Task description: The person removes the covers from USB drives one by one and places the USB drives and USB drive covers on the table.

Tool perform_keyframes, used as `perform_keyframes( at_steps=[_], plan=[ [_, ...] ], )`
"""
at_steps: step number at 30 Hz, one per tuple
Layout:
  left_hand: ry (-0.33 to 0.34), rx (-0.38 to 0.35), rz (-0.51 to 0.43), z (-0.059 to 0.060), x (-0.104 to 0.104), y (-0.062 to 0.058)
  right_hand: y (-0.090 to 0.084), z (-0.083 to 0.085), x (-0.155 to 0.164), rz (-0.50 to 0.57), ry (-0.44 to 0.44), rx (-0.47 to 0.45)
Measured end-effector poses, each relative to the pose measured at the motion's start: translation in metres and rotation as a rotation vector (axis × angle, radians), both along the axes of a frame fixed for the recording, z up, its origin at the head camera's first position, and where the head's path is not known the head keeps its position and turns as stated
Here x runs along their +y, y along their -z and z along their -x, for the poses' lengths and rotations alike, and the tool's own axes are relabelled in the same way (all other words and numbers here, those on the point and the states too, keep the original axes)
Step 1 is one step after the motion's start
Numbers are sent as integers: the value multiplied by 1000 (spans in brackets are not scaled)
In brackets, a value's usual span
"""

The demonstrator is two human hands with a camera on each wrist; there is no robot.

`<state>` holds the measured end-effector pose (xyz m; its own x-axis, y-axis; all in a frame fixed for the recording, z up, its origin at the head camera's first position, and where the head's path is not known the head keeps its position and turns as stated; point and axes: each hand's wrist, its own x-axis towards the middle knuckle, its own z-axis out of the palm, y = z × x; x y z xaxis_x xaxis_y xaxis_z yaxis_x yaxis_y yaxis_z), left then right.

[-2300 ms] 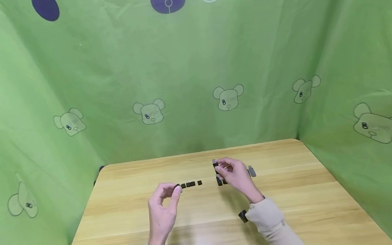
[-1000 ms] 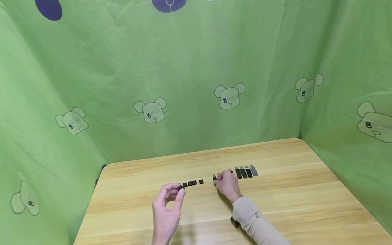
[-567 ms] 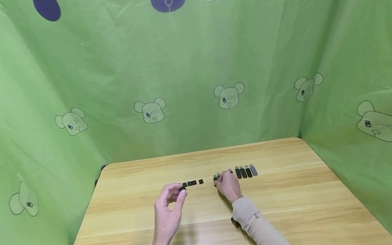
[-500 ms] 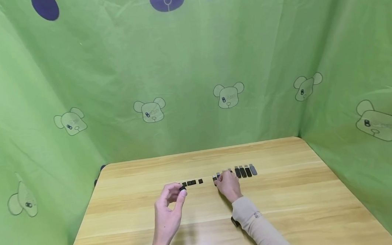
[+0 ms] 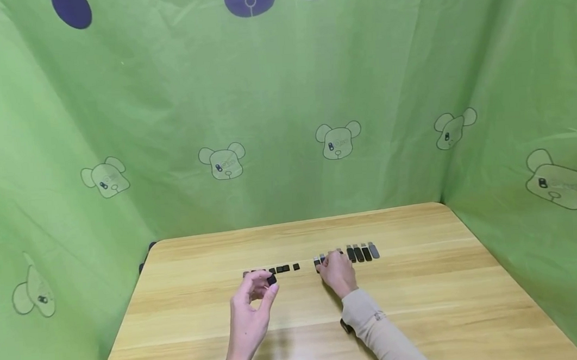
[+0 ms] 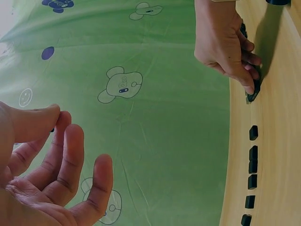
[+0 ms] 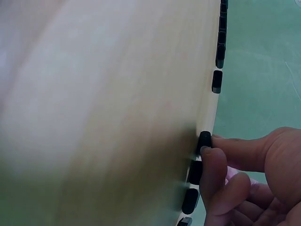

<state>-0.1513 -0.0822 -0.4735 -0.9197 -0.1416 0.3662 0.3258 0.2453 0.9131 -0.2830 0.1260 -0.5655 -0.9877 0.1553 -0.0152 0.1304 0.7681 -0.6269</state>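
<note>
A small black cap [image 5: 272, 279] sits pinched between the thumb and forefinger of the left hand [image 5: 250, 310], just left of centre in the lower part of the head view and raised a little above the wooden table [image 5: 422, 303]. The other fingers of that hand are loosely spread, as the left wrist view shows.

To its right, the right hand [image 5: 336, 270] rests on the table with curled fingertips [image 7: 207, 155] pressed on a black USB stick [image 7: 203, 141]; the right wrist view shows thumb and forefinger closed narrowly around its end. This stick lies at the left end of a row of USB sticks [image 5: 362, 253] that runs toward the right of the frame, 4 of them plainly showing beyond the hand, the last one grey.

Between the 2 hands, a row of small black caps [image 5: 283, 268] lies on the wood in a line, about 5 showing in the head view, 1 set slightly apart at the right end.

A beige sleeve [image 5: 375, 333] covers the right forearm. Green cloth [image 5: 266, 121] printed with bear faces hangs behind and on both sides of the table.
</note>
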Motion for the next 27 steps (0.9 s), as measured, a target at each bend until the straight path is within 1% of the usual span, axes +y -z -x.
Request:
perform_keyframes(
  at_steps=[4,8,12,15,18,21,23,27],
  plan=[
    [-5,-7,26,1,0,0,-2,-1,1,-1,-8,-1],
    [-14,-23,38,2,1,2,-7,-1,6,52,-5,17],
    [-13,-13,54,5,2,5,-20,0,14,98,8,53],
    [-5,30,93,11,4,7,-33,-2,21,123,11,89],
    [-7,75,169,20,7,9,-46,-7,26,159,10,139],
    [-2,99,253,33,11,12,-59,-13,30,177,5,186],
    [12,104,302,44,14,15,-68,-17,32,159,8,215],
    [61,99,405,69,25,23,-82,-27,36,179,14,231]
  ],
)
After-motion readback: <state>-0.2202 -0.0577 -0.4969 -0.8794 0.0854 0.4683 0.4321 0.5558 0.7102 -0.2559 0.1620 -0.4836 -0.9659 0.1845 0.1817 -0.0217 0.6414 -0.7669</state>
